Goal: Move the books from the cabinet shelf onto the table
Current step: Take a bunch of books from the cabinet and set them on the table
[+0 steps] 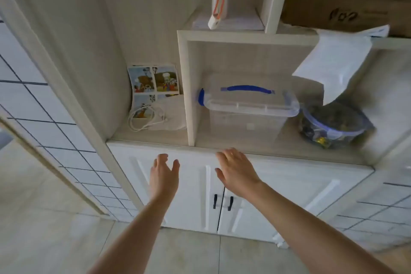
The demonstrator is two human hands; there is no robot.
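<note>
A thin picture book with cartoon panels leans against the back of the cabinet shelf, left of a white divider. A flat stack of white books or papers lies on the upper shelf under a white bottle. My left hand and my right hand are both stretched out in front of the cabinet doors, just below the shelf's edge. Both hold nothing and their fingers are spread. No table is in view.
A clear box with a blue handle fills the middle compartment. A round container sits to its right, under a hanging white bag. A white cable lies by the picture book. A cardboard box rests up top.
</note>
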